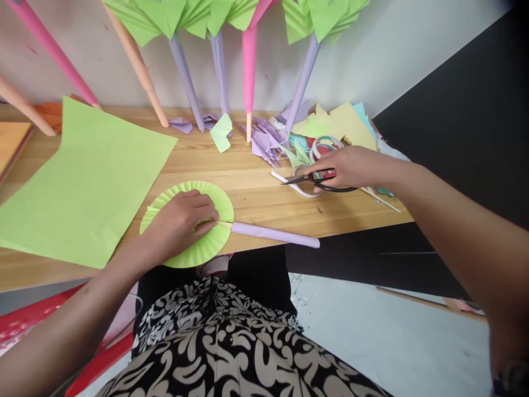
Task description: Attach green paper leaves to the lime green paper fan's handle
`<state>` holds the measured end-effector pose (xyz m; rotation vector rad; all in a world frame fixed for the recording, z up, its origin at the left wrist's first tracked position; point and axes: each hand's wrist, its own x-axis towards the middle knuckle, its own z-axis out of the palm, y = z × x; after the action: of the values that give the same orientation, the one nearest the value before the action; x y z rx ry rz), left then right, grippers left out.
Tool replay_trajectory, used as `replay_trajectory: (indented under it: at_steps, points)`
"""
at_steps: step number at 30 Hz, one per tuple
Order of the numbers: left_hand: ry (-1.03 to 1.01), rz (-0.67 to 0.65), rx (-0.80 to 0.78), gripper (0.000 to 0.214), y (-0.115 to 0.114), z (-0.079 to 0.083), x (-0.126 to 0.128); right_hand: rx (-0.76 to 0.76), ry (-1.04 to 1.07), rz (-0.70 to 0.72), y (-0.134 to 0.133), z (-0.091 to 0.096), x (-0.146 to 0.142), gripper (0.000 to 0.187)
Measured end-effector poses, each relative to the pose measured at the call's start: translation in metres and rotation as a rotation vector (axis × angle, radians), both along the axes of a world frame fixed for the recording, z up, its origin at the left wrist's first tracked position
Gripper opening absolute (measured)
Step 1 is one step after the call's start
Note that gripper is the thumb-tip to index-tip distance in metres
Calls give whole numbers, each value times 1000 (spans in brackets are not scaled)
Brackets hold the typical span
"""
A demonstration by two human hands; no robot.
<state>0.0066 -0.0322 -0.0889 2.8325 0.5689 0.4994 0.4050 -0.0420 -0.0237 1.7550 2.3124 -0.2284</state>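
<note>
A round, pleated green paper fan lies at the table's front edge. Its rolled lilac paper handle points right, the tip reaching past the edge. My left hand rests over the fan's middle, fingers curled and closed on it where the handle joins. To the right, my right hand grips black-handled scissors, blades pointing left. Beneath them is a roll of white tape, its loose end sticking out to the left; whether the hand touches the roll, I cannot tell.
A large green paper sheet covers the wooden table's left side. Finished green fans on paper sticks lean on the wall. Paper scraps and another tape roll lie at back right. A black panel stands right.
</note>
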Motion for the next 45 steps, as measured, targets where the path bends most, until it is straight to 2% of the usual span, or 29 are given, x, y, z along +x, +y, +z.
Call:
replay_trajectory:
  at_steps: [2, 4, 9, 13, 17, 21, 26, 33, 36, 38, 42, 45]
  points:
    - [-7, -9, -11, 31, 1, 1, 0, -47, -83, 1, -1, 5, -7, 38]
    - [8, -6, -32, 32, 1, 1, 0, -15, -176, 8, -3, 10, -13, 37]
    - [35, 7, -68, 31, 0, 2, 0, 1, -351, 126, -9, 15, -24, 49]
    - [28, 3, -74, 30, 1, 1, 0, 12, -388, 169, -12, 14, -27, 42]
    - [22, -7, -66, 30, 2, 0, 0, 20, -373, 155, -16, 6, -28, 35]
    - [17, -4, -56, 29, 1, 2, 0, 35, -247, 100, -23, -8, -33, 30]
    - [25, -3, -52, 26, 1, 2, 1, 0, -123, 68, -30, -18, -45, 37]
    - [-18, 12, -23, 27, 2, -6, -1, -24, -145, -2, -39, -12, -64, 52]
    - [-10, 8, -21, 27, 2, -7, -1, -8, -164, -27, -44, -12, -71, 46]
    - [-8, 6, -29, 29, 3, -7, -1, 9, -155, -8, -49, -13, -73, 45]
    - [-12, 10, -33, 29, 3, -7, -1, 18, -122, 57, -60, -9, -79, 58]
    - [-1, 6, -26, 28, 3, -7, -1, 56, -155, 50, -60, -3, -86, 43]
